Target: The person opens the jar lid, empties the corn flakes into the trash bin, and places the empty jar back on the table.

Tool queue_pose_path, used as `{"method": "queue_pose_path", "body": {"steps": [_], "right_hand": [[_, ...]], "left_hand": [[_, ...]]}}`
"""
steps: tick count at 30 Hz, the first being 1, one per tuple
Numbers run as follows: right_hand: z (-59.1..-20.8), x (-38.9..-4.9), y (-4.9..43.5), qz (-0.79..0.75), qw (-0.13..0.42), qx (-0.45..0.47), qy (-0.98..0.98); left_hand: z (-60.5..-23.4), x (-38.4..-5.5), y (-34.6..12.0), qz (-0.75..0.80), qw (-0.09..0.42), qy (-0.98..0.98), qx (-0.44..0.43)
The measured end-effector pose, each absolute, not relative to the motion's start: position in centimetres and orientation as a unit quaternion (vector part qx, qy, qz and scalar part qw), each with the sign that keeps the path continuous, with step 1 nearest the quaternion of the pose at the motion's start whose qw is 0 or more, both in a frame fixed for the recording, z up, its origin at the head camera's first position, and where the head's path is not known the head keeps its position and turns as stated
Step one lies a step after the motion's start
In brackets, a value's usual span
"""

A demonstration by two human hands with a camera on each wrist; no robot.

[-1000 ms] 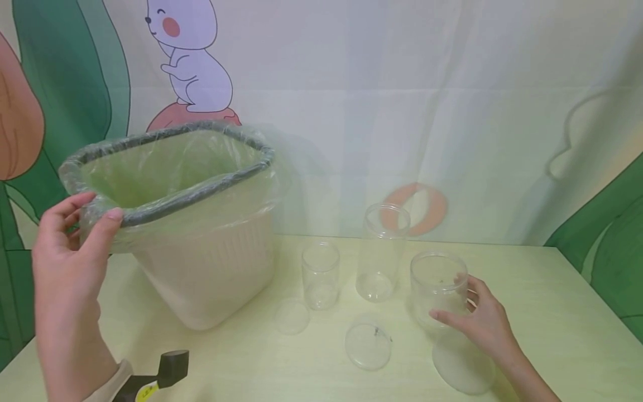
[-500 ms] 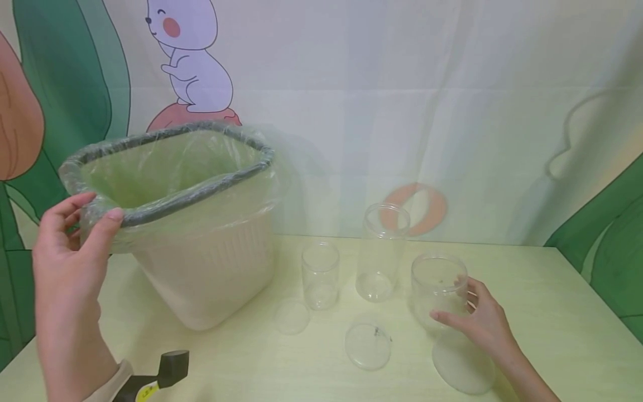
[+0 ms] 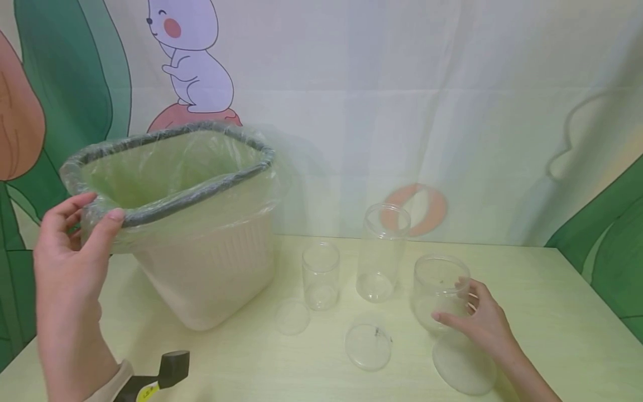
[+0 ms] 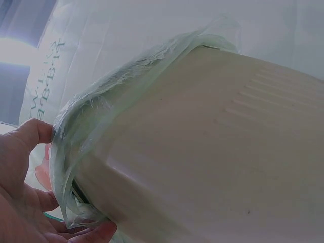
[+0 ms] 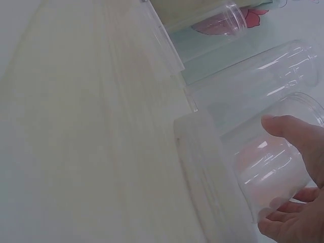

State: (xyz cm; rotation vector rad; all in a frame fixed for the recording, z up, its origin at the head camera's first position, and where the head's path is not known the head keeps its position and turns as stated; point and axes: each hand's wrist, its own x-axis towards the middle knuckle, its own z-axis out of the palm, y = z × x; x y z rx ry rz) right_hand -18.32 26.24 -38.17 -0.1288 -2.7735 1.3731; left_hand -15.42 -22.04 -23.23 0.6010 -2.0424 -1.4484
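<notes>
A pale trash bin (image 3: 211, 273) with a dark grey rim (image 3: 201, 194) stands at the left of the table, lined with a thin, see-through green bag (image 3: 231, 215). At its near left corner, my left hand (image 3: 67, 248) grips the rim through the bag, thumb on top. On the right, my right hand (image 3: 487, 324) holds a wide clear jar (image 3: 437, 282) by its side, thumb in front and fingers behind. The jar is upright and without a lid. Its wide round lid (image 3: 462, 368) lies just in front, also showing in the right wrist view as a frosted lid (image 5: 202, 167).
A short clear jar (image 3: 320, 279) and a tall clear jar (image 3: 379, 257) stand between bin and right hand. Two smaller clear lids, a left one (image 3: 292, 317) and a middle one (image 3: 368, 347), lie before them. A printed cloth (image 3: 326, 111) hangs behind the table (image 3: 281, 368).
The wide jar has shifted slightly right and toward me in my right hand. My left hand keeps its grip on the bin, which stays in place.
</notes>
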Motion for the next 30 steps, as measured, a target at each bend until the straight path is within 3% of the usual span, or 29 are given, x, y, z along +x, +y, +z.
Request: {"method": "queue_pose_path", "body": {"steps": [30], "right_hand": [[-38.0, -19.3, 25.1, 0.414, -0.010, -0.008, -0.910]], "left_hand": [[-23.2, -15.4, -22.1, -0.550, 0.278, -0.758, 0.213]]}}
